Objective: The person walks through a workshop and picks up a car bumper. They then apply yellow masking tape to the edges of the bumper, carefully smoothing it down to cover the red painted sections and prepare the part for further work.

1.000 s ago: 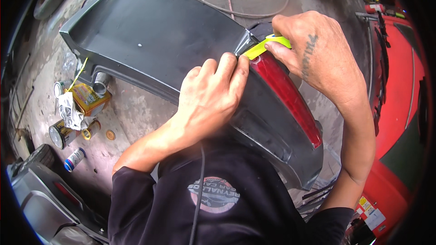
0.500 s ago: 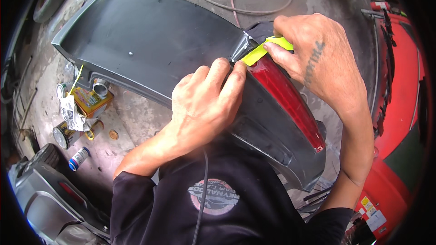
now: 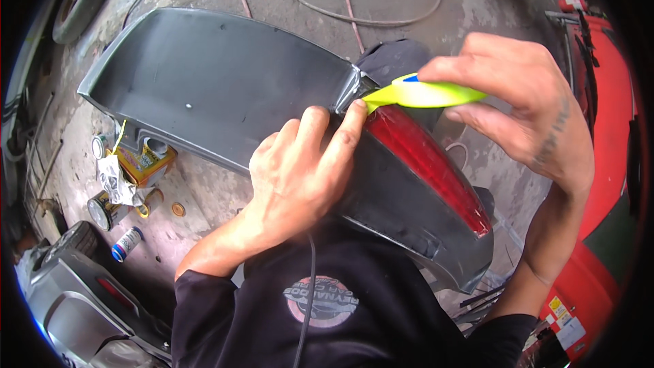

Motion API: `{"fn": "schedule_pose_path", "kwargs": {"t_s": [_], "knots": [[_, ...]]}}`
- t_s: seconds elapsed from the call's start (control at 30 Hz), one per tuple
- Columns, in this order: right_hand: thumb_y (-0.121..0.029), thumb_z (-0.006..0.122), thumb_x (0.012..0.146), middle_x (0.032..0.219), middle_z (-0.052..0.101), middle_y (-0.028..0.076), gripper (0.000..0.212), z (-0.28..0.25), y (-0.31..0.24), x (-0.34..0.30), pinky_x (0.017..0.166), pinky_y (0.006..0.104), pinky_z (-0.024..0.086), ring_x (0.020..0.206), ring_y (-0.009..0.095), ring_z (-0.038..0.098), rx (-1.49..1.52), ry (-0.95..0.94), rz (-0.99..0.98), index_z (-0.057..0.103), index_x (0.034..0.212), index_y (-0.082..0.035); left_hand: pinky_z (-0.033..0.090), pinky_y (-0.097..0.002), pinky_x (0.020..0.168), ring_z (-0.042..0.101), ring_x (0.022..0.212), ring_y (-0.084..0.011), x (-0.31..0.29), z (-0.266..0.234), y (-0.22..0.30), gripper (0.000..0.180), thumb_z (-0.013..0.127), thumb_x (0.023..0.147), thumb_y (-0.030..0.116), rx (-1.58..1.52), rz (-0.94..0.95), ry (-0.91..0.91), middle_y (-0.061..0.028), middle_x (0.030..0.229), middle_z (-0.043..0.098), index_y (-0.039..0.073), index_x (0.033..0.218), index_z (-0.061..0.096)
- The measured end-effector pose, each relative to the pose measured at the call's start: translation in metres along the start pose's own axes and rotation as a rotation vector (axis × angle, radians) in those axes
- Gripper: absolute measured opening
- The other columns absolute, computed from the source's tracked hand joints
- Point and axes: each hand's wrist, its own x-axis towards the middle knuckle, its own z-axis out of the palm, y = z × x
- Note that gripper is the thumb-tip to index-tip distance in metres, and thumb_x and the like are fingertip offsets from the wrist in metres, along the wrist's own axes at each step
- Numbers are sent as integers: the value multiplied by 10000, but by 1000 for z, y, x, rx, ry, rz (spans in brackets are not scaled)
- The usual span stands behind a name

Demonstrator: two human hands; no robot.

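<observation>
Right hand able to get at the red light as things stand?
Looks like yes: the right hand is just beside the red light, whose long middle stretch lies uncovered. The catch: it's holding the yellow tool, so a free grip seems unlikely.

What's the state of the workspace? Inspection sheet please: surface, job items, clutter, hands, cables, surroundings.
Surface: worn, stained grey floor.
Job items: dark grey bumper-like panel with a red lens; yellow-green strip, possibly tape, at the lens's upper end.
Clutter: yellow container, crumpled silvery wrapper, blue-and-white canister, round brown lid, all left of the panel.
Hands: left hand rests on the panel, index fingertip at the strip's left end; right hand holds the strip's other end.
Cables: dark cord over the shirt; hoses on the floor beyond the panel.
Surroundings: red bodywork at right; tire upper left; grey car part lower left.
</observation>
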Motion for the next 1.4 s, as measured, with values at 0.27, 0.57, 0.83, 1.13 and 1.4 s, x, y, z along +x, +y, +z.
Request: {"fn": "schedule_pose_path", "kwargs": {"t_s": [0.27, 0.57, 0.83, 1.13, 1.4], "knots": [[-25, 800, 768, 876, 721, 152, 377, -8, 25, 1, 657, 363, 501, 752, 258, 690, 196, 42, -37, 767, 1136, 50, 528, -312, 596, 635, 700, -187, 4, -9, 2, 668, 775, 708, -25, -14, 3, -82, -89, 934, 618, 77, 1365, 714], [-90, 795, 836, 862, 730, 140, 316, 5, 57, 0, 676, 342, 508, 762, 239, 713, 285, 73, 51, 773, 1126, 34, 443, -281, 546, 564, 649, -147, 4, 1, -4, 581, 785, 761, 99, 10, 42, -2, -54, 956, 610, 105, 1340, 741], [-87, 781, 849, 873, 736, 145, 307, 13, 62, -6, 689, 332, 532, 772, 228, 726, 322, 95, 77, 769, 1127, 44, 466, -295, 531, 582, 634, -148, 11, -9, -1, 588, 797, 774, 68, -68, -2, -69, -38, 900, 549, 110, 1356, 724], [-50, 766, 849, 905, 751, 163, 292, 23, 66, -14, 704, 340, 552, 793, 245, 742, 399, 92, 90, 770, 1123, 50, 512, -343, 543, 628, 638, -203, 20, -22, -1, 630, 807, 773, -50, -157, -42, -195, -84, 899, 605, 70, 1382, 698], [-47, 776, 843, 886, 751, 159, 290, 28, 64, -17, 691, 346, 541, 766, 248, 727, 406, 117, 104, 778, 1119, 40, 445, -377, 511, 530, 539, -224, 39, -25, -3, 528, 721, 801, -137, -289, -65, -188, -71, 719, 510, 17, 1306, 721]]}}
